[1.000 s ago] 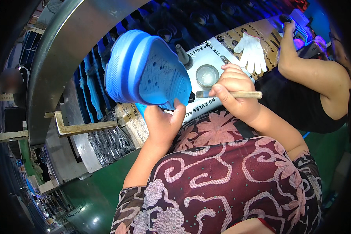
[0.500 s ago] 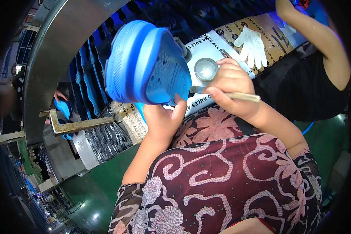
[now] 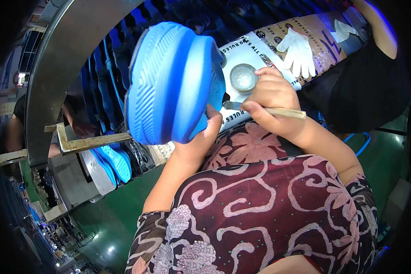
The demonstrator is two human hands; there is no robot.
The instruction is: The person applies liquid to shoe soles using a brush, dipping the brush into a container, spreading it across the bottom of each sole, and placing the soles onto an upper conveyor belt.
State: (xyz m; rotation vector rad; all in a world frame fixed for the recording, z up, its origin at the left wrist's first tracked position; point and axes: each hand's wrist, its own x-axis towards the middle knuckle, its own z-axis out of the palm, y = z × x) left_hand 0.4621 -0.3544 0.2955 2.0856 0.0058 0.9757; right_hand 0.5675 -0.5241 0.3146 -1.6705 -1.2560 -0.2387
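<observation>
My left hand is closed round the lower edge of a blue foam shoe sole, its thumb on the near rim. The sole stands tilted, with its ridged outer wall facing me and most of the inner face turned away to the right. In my right hand is a flat brush with a pale wooden handle. Its dark bristles are close to the sole's right edge; whether they touch is unclear. Just beyond my right fingers, a round dish with clear contents stands on a white printed sheet.
A white glove lies on taped brown cardboard. A co-worker's arm is at upper right, another person's hand at left. A metal arch and bracket stand left, above more blue soles.
The sole in my left hand has turned, hiding more of its inner face. My right hand and brush barely moved. Blue soles now lie at lower left, and the co-worker's arm at upper right has shifted outward.
</observation>
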